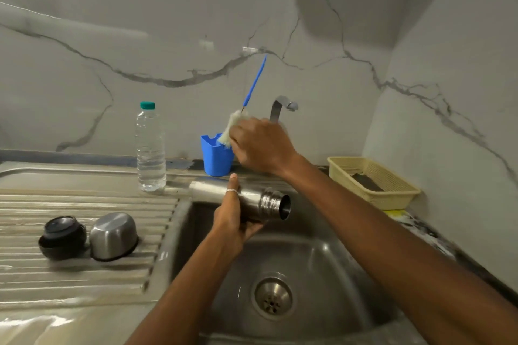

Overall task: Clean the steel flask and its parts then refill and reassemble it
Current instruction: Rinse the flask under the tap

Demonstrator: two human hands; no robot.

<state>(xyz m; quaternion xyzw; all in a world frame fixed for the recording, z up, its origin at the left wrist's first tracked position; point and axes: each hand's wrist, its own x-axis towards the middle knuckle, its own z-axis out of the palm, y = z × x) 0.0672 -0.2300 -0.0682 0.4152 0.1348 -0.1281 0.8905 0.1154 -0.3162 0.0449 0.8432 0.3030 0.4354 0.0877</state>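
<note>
flask (253, 199) at frame centre, sideways over the sink (322, 258), mouth to the right; left hand (232, 223) fingers wrapped round its body. right hand (260, 145) just above, fingers curled on bottle brush (232, 127) standing in blue cup (215, 161). stopper (62, 235) and steel cap (113, 235) lower left, on drainboard.

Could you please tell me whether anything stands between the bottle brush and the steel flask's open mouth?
Nothing visible does. The right hand grips the blue-handled white bottle brush at the blue plastic cup; the left hand holds the cylindrical steel flask nearby, mouth uncapped.
</note>
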